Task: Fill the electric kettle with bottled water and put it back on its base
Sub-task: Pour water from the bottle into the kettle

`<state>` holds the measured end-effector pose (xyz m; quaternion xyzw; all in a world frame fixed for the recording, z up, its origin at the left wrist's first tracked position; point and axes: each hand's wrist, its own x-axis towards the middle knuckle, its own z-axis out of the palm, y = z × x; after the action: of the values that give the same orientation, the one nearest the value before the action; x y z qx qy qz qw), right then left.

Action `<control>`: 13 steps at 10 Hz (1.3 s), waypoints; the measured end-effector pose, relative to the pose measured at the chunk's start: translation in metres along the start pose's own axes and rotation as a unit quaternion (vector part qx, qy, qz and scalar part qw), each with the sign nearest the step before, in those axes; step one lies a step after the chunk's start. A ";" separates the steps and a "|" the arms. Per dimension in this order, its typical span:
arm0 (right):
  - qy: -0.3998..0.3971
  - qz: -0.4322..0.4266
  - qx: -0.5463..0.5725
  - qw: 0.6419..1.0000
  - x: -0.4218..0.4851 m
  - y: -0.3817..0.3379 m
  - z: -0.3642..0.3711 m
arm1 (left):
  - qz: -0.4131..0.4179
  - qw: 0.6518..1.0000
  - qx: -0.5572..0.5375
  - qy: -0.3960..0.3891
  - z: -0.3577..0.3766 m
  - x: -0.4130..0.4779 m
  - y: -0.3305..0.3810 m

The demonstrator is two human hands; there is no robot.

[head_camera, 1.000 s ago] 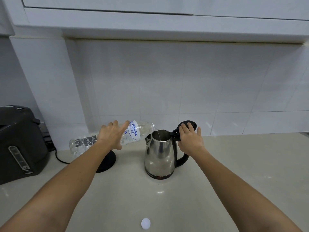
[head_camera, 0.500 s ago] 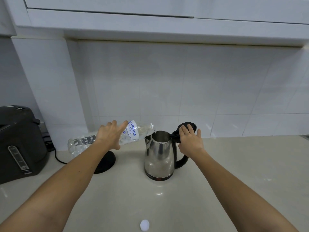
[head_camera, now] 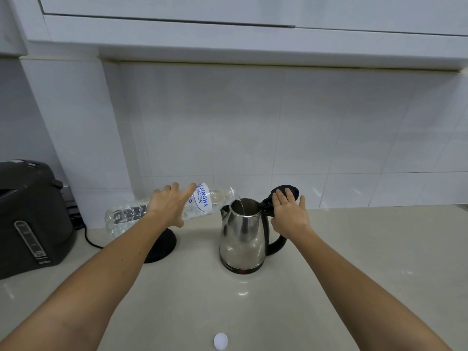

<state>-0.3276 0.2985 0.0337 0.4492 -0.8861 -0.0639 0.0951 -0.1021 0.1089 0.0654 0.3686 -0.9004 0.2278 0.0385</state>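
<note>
A steel electric kettle [head_camera: 242, 239] with a black handle stands on the counter, off its base. My right hand [head_camera: 288, 212] rests on its black lid [head_camera: 291, 190] and holds it swung back. My left hand [head_camera: 171, 205] grips a clear water bottle [head_camera: 202, 202] tipped almost level, its mouth over the kettle's opening. A thin stream of water runs from the bottle into the kettle. The round black base [head_camera: 163, 245] lies to the left of the kettle, partly hidden under my left forearm.
A dark water dispenser [head_camera: 30, 216] stands at the far left, with a black cord [head_camera: 88, 238] trailing toward the base. A white bottle cap [head_camera: 220, 340] lies near the counter's front edge. A tiled wall rises behind; cabinets hang overhead.
The bottle's mouth has come a little further over the kettle's opening and a stream of water shows. Both hands keep their hold.
</note>
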 end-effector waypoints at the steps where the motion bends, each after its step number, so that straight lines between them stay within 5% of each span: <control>1: 0.000 0.001 0.002 1.000 0.000 0.000 0.000 | 0.003 1.000 0.000 -0.001 -0.001 0.001 0.000; 13: 0.010 -0.003 0.008 1.000 -0.002 0.001 0.000 | 0.003 1.000 0.005 -0.001 -0.002 0.002 0.000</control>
<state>-0.3268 0.3007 0.0337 0.4532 -0.8842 -0.0528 0.1000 -0.1037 0.1090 0.0678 0.3663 -0.9005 0.2319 0.0346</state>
